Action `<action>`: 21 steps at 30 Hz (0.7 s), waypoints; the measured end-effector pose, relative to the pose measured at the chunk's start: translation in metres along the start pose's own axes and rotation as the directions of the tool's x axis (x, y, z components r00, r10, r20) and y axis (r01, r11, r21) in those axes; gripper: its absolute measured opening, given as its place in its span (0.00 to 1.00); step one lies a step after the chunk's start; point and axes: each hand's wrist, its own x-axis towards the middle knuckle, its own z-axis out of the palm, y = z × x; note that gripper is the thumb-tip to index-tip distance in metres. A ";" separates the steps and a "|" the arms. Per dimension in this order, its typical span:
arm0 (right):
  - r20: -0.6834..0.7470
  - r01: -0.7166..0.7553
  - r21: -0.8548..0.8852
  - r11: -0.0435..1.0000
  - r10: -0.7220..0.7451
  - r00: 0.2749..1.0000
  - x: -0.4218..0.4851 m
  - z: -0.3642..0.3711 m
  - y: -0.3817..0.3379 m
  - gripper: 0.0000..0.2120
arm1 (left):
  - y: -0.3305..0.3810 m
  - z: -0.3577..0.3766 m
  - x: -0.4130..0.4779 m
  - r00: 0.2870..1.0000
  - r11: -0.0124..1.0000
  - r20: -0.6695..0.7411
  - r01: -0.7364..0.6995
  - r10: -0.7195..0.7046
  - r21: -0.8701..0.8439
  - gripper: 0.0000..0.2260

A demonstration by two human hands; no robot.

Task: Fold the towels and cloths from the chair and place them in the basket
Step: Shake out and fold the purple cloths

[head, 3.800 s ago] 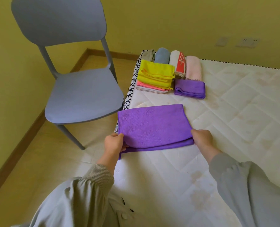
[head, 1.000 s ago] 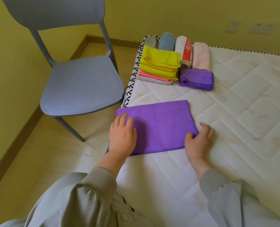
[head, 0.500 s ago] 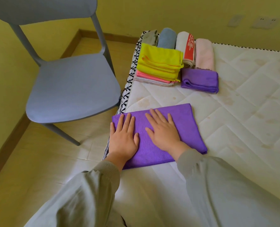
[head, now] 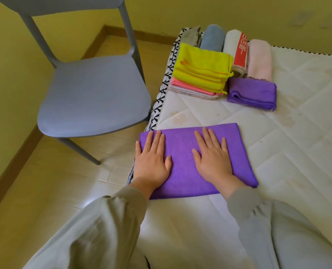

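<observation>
A purple cloth (head: 182, 150), folded into a rectangle, lies flat at the near left edge of the white mattress (head: 297, 144). My left hand (head: 152, 162) presses palm-down on its left part, fingers spread. Flat on the cloth's right part rests my right hand (head: 212, 158), fingers also apart. Neither hand grips anything. The grey-blue chair (head: 95, 94) stands to the left with nothing on its seat. No basket is in view.
At the mattress's far left corner lie folded cloths: a yellow one (head: 202, 68) on a pink one (head: 190, 87), a small folded purple cloth (head: 252, 93), and behind them rolled grey, blue (head: 212, 37), white-and-red and pale pink towels (head: 258, 59). Tiled floor lies between chair and mattress.
After folding the purple cloth over, both hands came to lie flat on it. In the last half second my right hand slid to the right across the cloth.
</observation>
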 end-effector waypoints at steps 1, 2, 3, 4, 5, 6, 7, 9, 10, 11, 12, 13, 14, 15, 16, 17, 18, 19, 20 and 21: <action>-0.014 -0.056 -0.020 0.998 0.056 0.998 0.001 0.001 0.011 0.30 | -0.001 0.000 0.000 0.999 0.999 0.002 0.033 -0.033 -0.014 0.32; -0.029 -0.088 -0.047 0.995 0.087 0.996 0.003 0.003 0.018 0.30 | -0.002 0.000 0.000 0.998 0.998 0.003 0.063 -0.063 -0.024 0.32; -0.032 -0.110 -0.059 0.992 0.108 0.994 0.004 0.003 0.022 0.29 | -0.003 0.001 -0.001 0.997 0.996 0.005 0.083 -0.083 -0.030 0.32; -0.037 -0.130 -0.062 0.990 0.127 0.991 0.004 0.003 0.023 0.28 | -0.003 0.001 -0.001 0.996 0.995 0.006 0.093 -0.092 -0.037 0.32; -0.044 -0.153 -0.059 0.986 0.150 0.988 0.003 0.005 0.023 0.28 | -0.004 0.002 -0.002 0.995 0.994 0.008 0.099 -0.099 -0.046 0.32; -0.054 -0.178 -0.054 0.983 0.175 0.983 0.003 0.004 0.023 0.28 | -0.004 0.002 -0.002 0.994 0.993 0.013 0.107 -0.106 -0.055 0.32; -0.055 -0.201 -0.043 0.979 0.198 0.979 0.002 0.004 0.024 0.28 | -0.004 0.002 -0.001 0.994 0.992 0.022 0.112 -0.110 -0.063 0.32; -0.051 -0.241 -0.021 0.970 0.239 0.970 0.003 0.004 0.027 0.28 | -0.003 0.000 -0.002 0.993 0.991 0.037 0.112 -0.110 -0.069 0.33; -0.062 -0.260 -0.011 0.965 0.259 0.964 0.004 0.004 0.027 0.28 | -0.003 -0.001 -0.001 0.993 0.992 0.045 0.111 -0.108 -0.063 0.33; -0.086 -0.289 0.008 0.957 0.289 0.953 0.004 0.005 0.027 0.29 | -0.003 -0.001 -0.001 0.993 0.992 0.056 0.111 -0.108 -0.055 0.33; -0.119 -0.338 0.047 0.940 0.341 0.932 0.003 0.003 0.026 0.30 | -0.003 -0.002 -0.002 0.992 0.993 0.066 0.110 -0.107 -0.050 0.32; -0.150 -0.406 0.128 0.905 0.422 0.894 0.003 0.000 0.026 0.31 | -0.002 -0.003 -0.002 0.992 0.993 0.073 0.107 -0.104 -0.047 0.31; -0.168 -0.477 0.246 0.844 0.521 0.837 0.005 -0.004 0.027 0.33 | -0.001 -0.004 -0.001 0.992 0.993 0.077 0.103 -0.099 -0.048 0.31; -0.159 -0.540 0.372 0.755 0.625 0.765 0.007 -0.009 0.028 0.34 | -0.001 -0.006 -0.001 0.992 0.994 0.081 0.099 -0.095 -0.048 0.30; -0.126 -0.591 0.466 0.658 0.711 0.692 0.009 -0.013 0.030 0.34 | -0.001 -0.007 -0.002 0.992 0.994 0.088 0.096 -0.092 -0.044 0.30; -0.076 -0.633 0.523 0.572 0.770 0.633 0.013 -0.017 0.033 0.31 | -0.001 -0.008 -0.003 0.992 0.995 0.094 0.094 -0.089 -0.041 0.30; -0.009 -0.664 0.556 0.499 0.803 0.596 0.019 -0.019 0.038 0.28 | -0.001 -0.008 -0.003 0.991 0.995 0.099 0.096 -0.092 -0.037 0.30; 0.071 -0.684 0.588 0.432 0.814 0.576 0.024 -0.023 0.043 0.24 | -0.001 -0.009 -0.003 0.990 0.995 0.104 0.098 -0.094 -0.032 0.29; 0.150 -0.686 0.625 0.373 0.805 0.574 0.027 -0.026 0.048 0.21 | -0.002 -0.010 -0.002 0.988 0.995 0.121 0.097 -0.093 -0.026 0.29; 0.208 -0.669 0.667 0.326 0.782 0.588 0.027 -0.029 0.051 0.19 | -0.001 -0.013 -0.002 0.985 0.996 0.147 0.092 -0.088 -0.021 0.29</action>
